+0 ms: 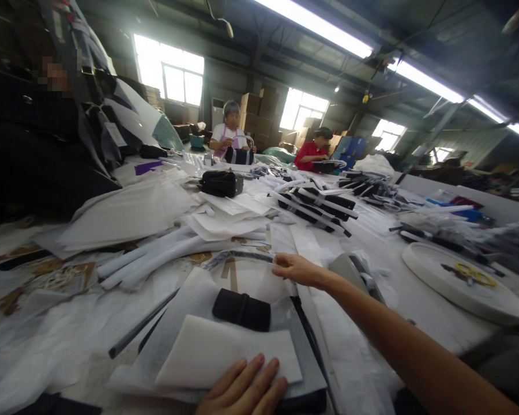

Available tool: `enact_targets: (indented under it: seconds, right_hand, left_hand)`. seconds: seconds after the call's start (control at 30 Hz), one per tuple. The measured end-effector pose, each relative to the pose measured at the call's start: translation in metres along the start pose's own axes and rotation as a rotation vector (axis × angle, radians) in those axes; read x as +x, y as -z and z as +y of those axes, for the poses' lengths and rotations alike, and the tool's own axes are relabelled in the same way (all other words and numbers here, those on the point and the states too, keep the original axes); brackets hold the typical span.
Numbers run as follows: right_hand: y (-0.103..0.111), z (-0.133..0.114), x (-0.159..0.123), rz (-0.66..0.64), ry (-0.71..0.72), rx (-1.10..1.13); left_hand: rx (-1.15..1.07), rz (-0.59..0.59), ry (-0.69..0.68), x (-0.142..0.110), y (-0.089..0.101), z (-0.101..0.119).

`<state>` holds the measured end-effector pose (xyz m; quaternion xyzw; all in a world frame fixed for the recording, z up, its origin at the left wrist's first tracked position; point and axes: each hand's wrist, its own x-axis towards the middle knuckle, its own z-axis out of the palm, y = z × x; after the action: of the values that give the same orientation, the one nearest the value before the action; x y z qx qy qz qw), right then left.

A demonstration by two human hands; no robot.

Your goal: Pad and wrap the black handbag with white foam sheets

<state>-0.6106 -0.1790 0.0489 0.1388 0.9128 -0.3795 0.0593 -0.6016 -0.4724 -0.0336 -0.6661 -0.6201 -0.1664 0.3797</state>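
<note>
Foam (229, 351) covers the near part of the bag (305, 402), just below the black pouch (242, 309), seemingly as padding. The left hand (246, 392) lies flat on the foam, fingers slightly parted, probably to stop it sliding. At the bag's far end the right hand's (296, 270) fingers are narrowed on the handle (237, 255), apparently steadying it. Loose plastic (64, 328) crowds the bag's left edge; beyond the far edge lie more sheets (225, 216). Right of the bag, the table (402, 294) offers more room, as far as the round tray (419, 276)
</note>
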Motion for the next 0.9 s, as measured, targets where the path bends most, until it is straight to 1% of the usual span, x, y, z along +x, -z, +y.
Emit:
enact_targets:
  seconds: [0.1, 0.2, 0.4, 0.5, 0.63, 0.73, 0.8, 0.9]
  right_hand:
    - [-0.003, 0.001, -0.015, -0.060, -0.004, 0.236]
    - [-0.003, 0.004, -0.027, -0.088, -0.008, 0.392]
    - [0.015, 0.004, -0.038, -0.091, -0.016, 0.545]
    - [0.015, 0.000, -0.044, -0.067, 0.004, 0.610]
    - [-0.002, 0.000, -0.049, -0.003, 0.004, 0.729]
    - [-0.015, 0.003, -0.046, 0.114, 0.002, 0.823]
    - [-0.018, 0.006, -0.046, 0.201, 0.013, 0.869]
    - [-0.014, 0.007, -0.055, 0.295, 0.041, 0.885]
  left_hand:
    - [0.016, 0.005, -0.017, 0.004, 0.003, -0.002]
    - [0.031, -0.006, -0.038, 0.004, 0.003, -0.002]
    - [0.017, -0.044, -0.030, 0.000, 0.004, -0.001]
    - [0.027, -0.060, -0.043, -0.001, 0.003, 0.000]
    - [0.025, -0.073, -0.049, -0.001, 0.002, 0.000]
    - [0.021, -0.061, -0.047, -0.001, 0.003, -0.001]
    - [0.020, -0.060, -0.048, 0.000, 0.005, -0.001]
    - [0.017, -0.065, -0.040, 0.001, 0.006, -0.001]
